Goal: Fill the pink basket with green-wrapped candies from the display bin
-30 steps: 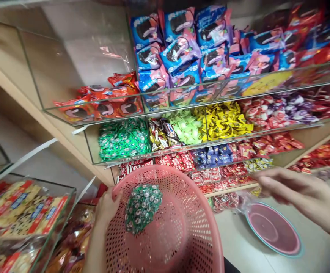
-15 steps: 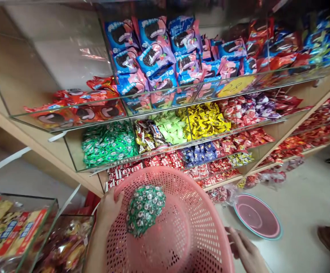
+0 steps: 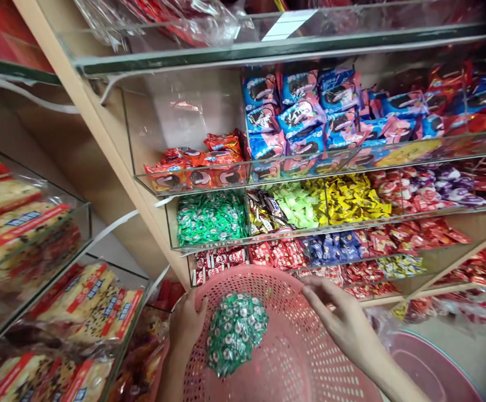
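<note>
A: Where is the green candy bag [image 3: 237, 332]?

B: Inside the pink basket [image 3: 287, 357], toward its left side, a clear bundle of green wrappers lying against the perforated wall.

A: And the left hand [image 3: 187, 319]?

B: Clamped on the basket's rim at the left, thumb over the edge; the rest of its fingers are mostly hidden.

A: The right hand [image 3: 343, 315]?

B: Over the right part of the basket, near the far rim. Its fingers are loosely spread and slightly bent, with nothing pinched between them (whether a fingertip touches the rim, I cannot tell).

A: What stands beyond the basket?

B: A clear-fronted shelf compartment of green-wrapped candies [image 3: 211, 218], then, going right, brown-wrapped sweets [image 3: 265, 209], pale green sweets [image 3: 296, 204] and yellow sweets [image 3: 349, 198]. Above them sit orange packets [image 3: 201, 164] and, just beside those, stacked blue packets [image 3: 301, 114].

A: Anything to the sides?

B: At the left, bagged bread [image 3: 94, 298] in clear bins. At the lower right, a pink basin [image 3: 431, 368] on the floor [image 3: 471, 335], partly cut off by the picture's edge.
</note>
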Demonstrator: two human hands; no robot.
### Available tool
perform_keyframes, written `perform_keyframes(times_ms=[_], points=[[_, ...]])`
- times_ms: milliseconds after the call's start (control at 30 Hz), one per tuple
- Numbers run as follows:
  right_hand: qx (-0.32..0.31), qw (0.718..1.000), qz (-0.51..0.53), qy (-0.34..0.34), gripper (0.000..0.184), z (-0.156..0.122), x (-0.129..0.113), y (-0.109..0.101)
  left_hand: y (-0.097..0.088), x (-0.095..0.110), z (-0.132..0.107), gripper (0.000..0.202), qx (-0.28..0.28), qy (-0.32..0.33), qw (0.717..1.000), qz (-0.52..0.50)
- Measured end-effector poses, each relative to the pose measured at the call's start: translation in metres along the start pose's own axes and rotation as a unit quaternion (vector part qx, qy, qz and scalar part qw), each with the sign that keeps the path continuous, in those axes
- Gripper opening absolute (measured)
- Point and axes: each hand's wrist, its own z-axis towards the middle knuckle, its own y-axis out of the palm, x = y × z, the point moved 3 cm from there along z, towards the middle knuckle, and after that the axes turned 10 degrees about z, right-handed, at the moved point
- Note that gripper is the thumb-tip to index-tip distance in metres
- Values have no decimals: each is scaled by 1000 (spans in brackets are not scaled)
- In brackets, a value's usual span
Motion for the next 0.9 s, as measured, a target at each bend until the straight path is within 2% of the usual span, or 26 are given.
perform_keyframes(times_ms=[133, 233, 300, 400, 467, 533, 600, 667, 900], points=[[-77, 985, -67, -141, 25, 42, -60, 44, 3, -2, -3, 46, -9, -4, 1000, -13], [-97, 950, -200, -219, 23, 80, -94, 70, 2, -1, -5, 46, -3, 2, 1000, -27], [-87, 910, -321, -247, 22, 108, -109, 84, 0, -1, -5, 46, 3, 2, 999, -36], [-75, 823, -467, -313, 20, 143, -121, 102, -5, -1, -4, 45, 8, -9, 999, -42], [-110, 774, -526, -335, 21, 161, -120, 114, -8, 0, -3, 45, 9, -20, 999, -43], [-153, 744, -567, -317, 22, 173, -115, 124, -10, 1, -1, 44, 11, -31, 998, -44], [-176, 731, -595, -286, 23, 181, -110, 130, -12, 3, 0, 44, 15, -41, 998, -40], [-185, 728, -603, -268, 24, 186, -108, 133, -13, 6, 1, 45, 14, -50, 998, -31], [-199, 765, -553, -262, 23, 190, -110, 132, -14, 9, -5, 45, 6, -68, 998, -16]])
